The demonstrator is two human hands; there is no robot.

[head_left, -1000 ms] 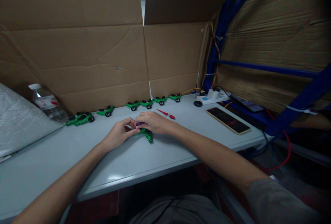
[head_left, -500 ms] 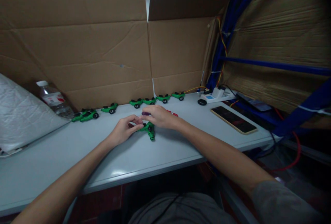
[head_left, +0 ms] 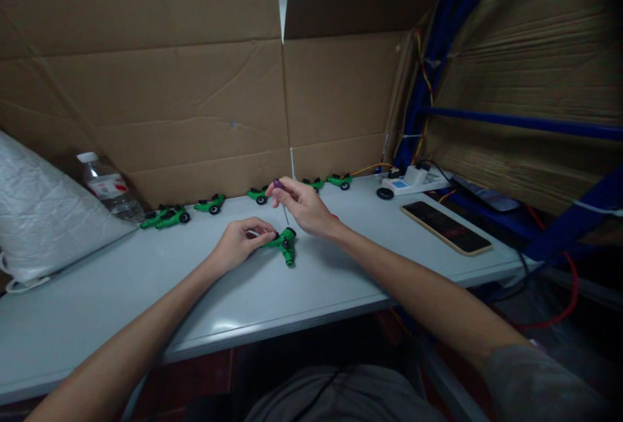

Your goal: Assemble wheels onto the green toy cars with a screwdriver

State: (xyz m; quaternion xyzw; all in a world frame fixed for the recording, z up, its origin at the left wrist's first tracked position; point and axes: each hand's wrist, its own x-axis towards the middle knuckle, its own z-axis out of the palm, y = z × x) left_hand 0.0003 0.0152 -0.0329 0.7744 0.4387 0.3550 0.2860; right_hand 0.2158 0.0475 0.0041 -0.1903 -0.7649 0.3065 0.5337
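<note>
My left hand (head_left: 243,242) pinches a green Y-shaped hose splitter (head_left: 286,245) with black fittings, which lies on the table under its fingertips. My right hand (head_left: 302,204) is raised just beyond and above it, closed around a screwdriver (head_left: 278,183) with a purple handle. The thin metal shaft points down toward the splitter, its tip near the black round end; whether it touches a screw I cannot make out. Part of the handle is hidden by the fingers.
Several similar green splitters (head_left: 210,204) line the back of the table (head_left: 219,298), against a cardboard wall (head_left: 195,84). Left are a plastic bottle (head_left: 109,188) and a white padded bag (head_left: 43,214). Right are a phone (head_left: 445,227), a power strip (head_left: 413,180) and a blue rack post (head_left: 418,110).
My right hand has lifted away from the splitter and turned upward, so the screwdriver's shaft now shows. My left hand keeps its hold on the splitter. The view has shifted slightly.
</note>
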